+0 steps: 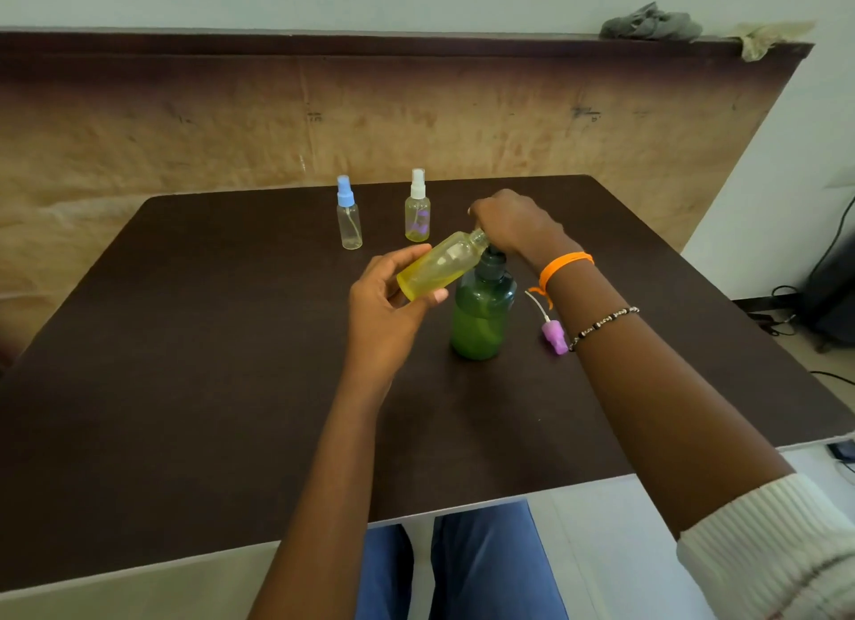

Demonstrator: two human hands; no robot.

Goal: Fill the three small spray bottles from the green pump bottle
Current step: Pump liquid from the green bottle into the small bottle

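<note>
Head view: the left hand (388,295) grips an uncapped yellow spray bottle (439,265), tilted so its open neck meets the spout of the green pump bottle (481,309), which stands upright mid-table (185,342). The right hand (513,223) rests on the pump head with fingers curled over it. A purple spray cap (554,337) lies just right of the green bottle. Farther back stand a blue-capped clear bottle (349,214) and a white-capped yellowish bottle (417,207).

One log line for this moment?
left hand: holds uncapped spray bottle, tilted | right hand: on green pump bottle pump | purple sprayer: on table
</note>
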